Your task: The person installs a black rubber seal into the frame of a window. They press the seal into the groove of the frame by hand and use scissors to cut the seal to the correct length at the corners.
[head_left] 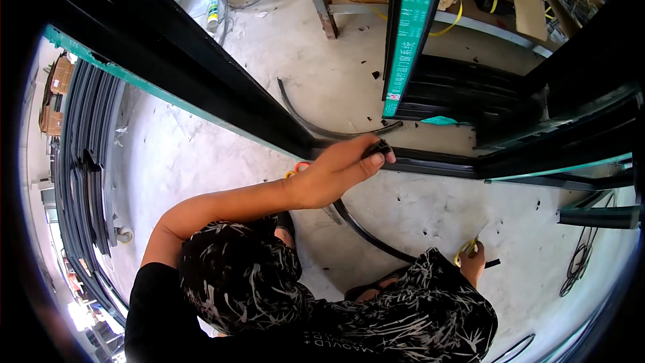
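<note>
My left hand (342, 169) reaches to the bottom corner of a black window frame (423, 161). Its fingers and thumb are closed on a short black rubber strip piece (377, 148). Down at the right, beside my knee, my right hand (474, 265) grips scissors (467, 250) with yellow handles, blades pointing up and away. A long black rubber strip (369, 234) curves over the floor from below my left wrist, behind my knee, and out past my right hand. Whether the right hand also touches it cannot be seen.
Frame bars with green film (410, 40) stand ahead and to the left. Another black strip (292, 109) lies beyond the frame. Long dark profiles (87, 154) are stacked at far left. A metal rack (319, 0) holds cardboard. Small black scraps dot the floor. A red-and-yellow ring-shaped thing (300, 167) shows behind my left wrist.
</note>
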